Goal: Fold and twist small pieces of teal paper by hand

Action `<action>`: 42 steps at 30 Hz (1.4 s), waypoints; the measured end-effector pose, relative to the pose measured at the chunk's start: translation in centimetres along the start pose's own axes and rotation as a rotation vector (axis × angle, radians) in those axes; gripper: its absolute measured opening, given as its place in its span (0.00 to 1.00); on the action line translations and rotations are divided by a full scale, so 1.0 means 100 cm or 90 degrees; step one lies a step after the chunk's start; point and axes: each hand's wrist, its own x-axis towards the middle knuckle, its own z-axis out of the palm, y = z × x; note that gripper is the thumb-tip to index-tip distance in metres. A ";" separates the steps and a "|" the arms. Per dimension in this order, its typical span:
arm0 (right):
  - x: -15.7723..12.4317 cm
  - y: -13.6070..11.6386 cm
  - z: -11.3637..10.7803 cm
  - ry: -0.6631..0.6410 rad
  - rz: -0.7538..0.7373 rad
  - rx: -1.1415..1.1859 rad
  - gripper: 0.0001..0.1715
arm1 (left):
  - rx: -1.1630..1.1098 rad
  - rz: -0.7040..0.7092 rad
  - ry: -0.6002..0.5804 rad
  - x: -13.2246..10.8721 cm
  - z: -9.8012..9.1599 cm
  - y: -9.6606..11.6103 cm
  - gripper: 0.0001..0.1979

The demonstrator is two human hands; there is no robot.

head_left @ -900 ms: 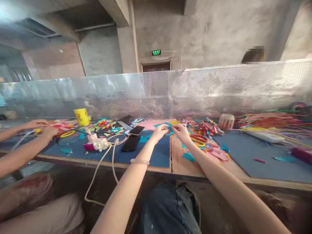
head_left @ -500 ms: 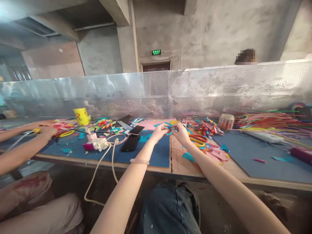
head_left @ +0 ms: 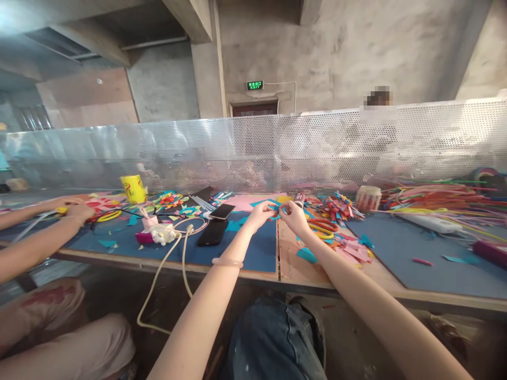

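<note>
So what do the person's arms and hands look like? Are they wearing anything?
The left arm and the right arm are both bare as far as the picture shows, with no sleeves. Neither hand has a glove. The left hand has a pale, smooth bangle round its wrist. The right hand and its wrist wear nothing that shows. Any rings would be too small to make out.

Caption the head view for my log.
Left hand and right hand pinch a blue paper piece over the scrap-strewn table.

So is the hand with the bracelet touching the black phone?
Apart. The head view shows the left hand next to the right hand, both pinching a blue paper scrap, with blue mat showing between it and the black phone.
</note>
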 end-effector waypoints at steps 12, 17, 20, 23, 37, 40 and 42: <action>0.000 -0.002 0.001 -0.017 0.024 0.055 0.15 | -0.014 -0.005 0.025 0.002 0.000 -0.004 0.11; 0.001 0.000 0.002 -0.022 0.060 0.101 0.14 | -0.002 0.009 0.047 0.003 0.000 -0.006 0.12; 0.002 0.000 0.001 -0.033 0.087 0.151 0.14 | 0.002 -0.011 0.027 0.003 -0.001 -0.007 0.11; 0.004 0.000 -0.002 -0.040 0.106 0.175 0.16 | 0.003 -0.031 0.017 0.002 -0.002 -0.007 0.12; 0.001 -0.003 -0.006 -0.131 0.046 0.036 0.23 | -0.075 -0.082 0.000 -0.003 -0.001 0.003 0.07; 0.001 -0.004 -0.007 -0.157 0.027 0.060 0.22 | -0.115 -0.097 -0.014 -0.003 0.001 0.005 0.05; 0.002 -0.005 -0.007 -0.177 0.031 0.104 0.22 | -0.143 -0.108 -0.020 -0.003 0.001 0.005 0.05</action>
